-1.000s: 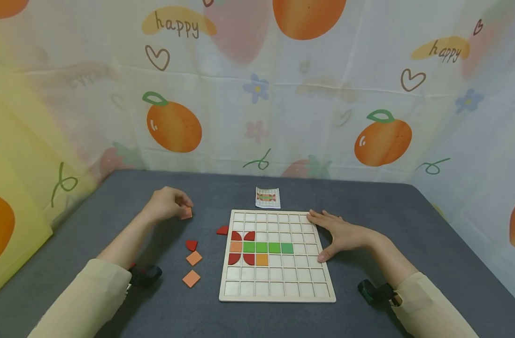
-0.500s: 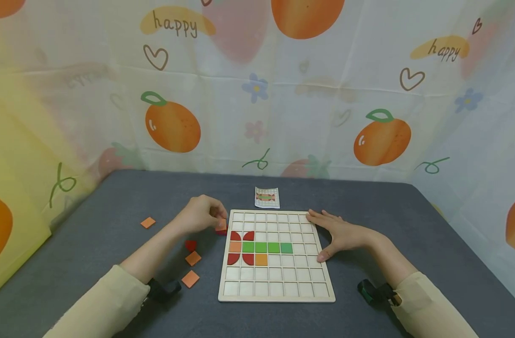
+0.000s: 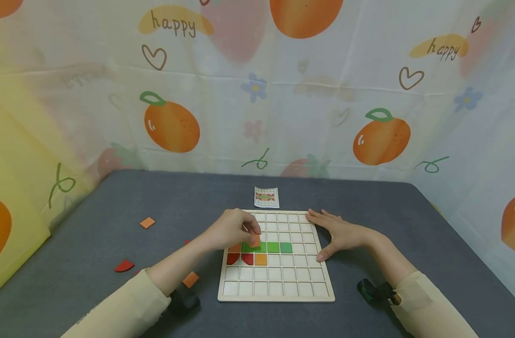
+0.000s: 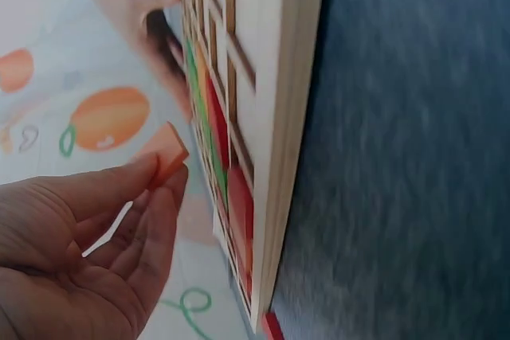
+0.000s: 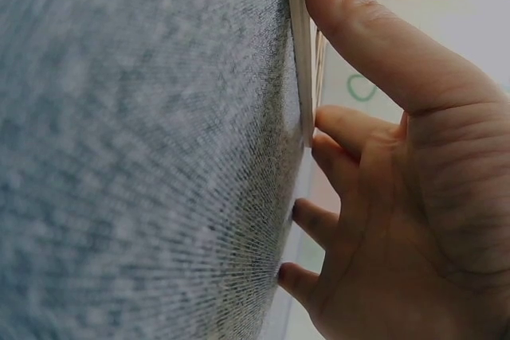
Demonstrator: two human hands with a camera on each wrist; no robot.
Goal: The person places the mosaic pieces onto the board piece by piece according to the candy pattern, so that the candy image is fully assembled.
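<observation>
My left hand [image 3: 232,231] pinches a small orange square tile [image 4: 167,155] between thumb and fingers, held above the left part of the wooden grid board [image 3: 278,292]. Below and beside it in the grid lie green tiles [image 3: 273,247], a darker green tile [image 3: 286,248], a yellow-orange tile [image 3: 260,259] and red quarter-round pieces [image 3: 247,259]. The hand hides part of the upper left cells. My right hand [image 3: 346,235] rests on the board's right edge, fingers spread; in the right wrist view its thumb [image 5: 358,21] touches the rim.
Left of the board lie a loose orange tile [image 3: 147,222], a red piece [image 3: 124,266] and another orange tile [image 3: 191,280]; the left forearm covers other pieces. A small printed pattern card [image 3: 266,197] lies behind the board. A printed curtain [image 3: 223,126] hangs past the dark table's far edge.
The left hand has carried the orange tile rightward from the table's left side to over the board. A red piece now shows left of the forearm. My right hand stays put.
</observation>
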